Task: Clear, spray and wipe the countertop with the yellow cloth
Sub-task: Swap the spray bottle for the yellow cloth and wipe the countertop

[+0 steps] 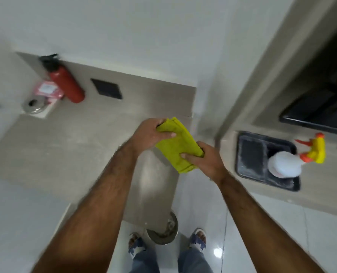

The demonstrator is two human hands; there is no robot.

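The folded yellow cloth (pixel 176 144) is held above the desk (pixel 65 138), clamped between the left hand (pixel 150 134) and right hand (pixel 205 160). It is judged soft, light and limp; opposite edges are best gripped.

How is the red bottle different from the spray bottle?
The red bottle is red with a black top; the spray bottle is white with a yellow and orange trigger head. The red bottle stands by the wall at the far left of the countertop; the spray bottle stands in a black tray on the right. Nobody is holding either one.
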